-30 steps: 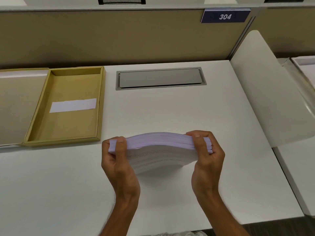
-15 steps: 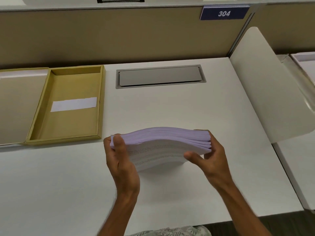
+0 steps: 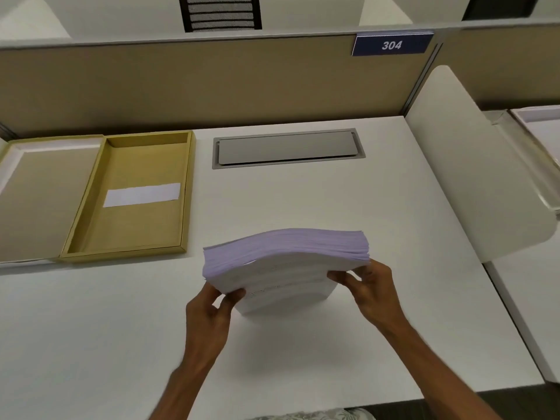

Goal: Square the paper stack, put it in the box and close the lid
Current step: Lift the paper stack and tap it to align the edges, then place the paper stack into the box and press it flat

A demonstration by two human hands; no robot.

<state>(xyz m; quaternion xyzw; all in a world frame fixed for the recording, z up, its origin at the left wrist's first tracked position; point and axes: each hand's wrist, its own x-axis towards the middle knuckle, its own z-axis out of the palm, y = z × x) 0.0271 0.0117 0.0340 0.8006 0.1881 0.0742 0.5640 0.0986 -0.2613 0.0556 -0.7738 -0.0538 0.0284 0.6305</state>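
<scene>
A thick white paper stack (image 3: 285,256) stands on its long edge on the desk, bowed, with its upper sheets fanned unevenly. My left hand (image 3: 212,310) pinches its lower left corner, thumb in front. My right hand (image 3: 368,286) grips its right end from below. The tan box (image 3: 127,250) lies open at the back left, holding only a white label strip (image 3: 141,194). Its lid (image 3: 39,198) lies flat, hinged to the box's left side.
A grey cable hatch (image 3: 288,148) is set into the white desk (image 3: 394,222) behind the stack. A beige partition (image 3: 181,86) with a "304" sign runs along the back. A white curved divider (image 3: 472,177) bounds the desk on the right.
Both hands slid down from the stack's top corners to its lower edge and sides. The stack has tipped back slightly and its top edge fans out more.
</scene>
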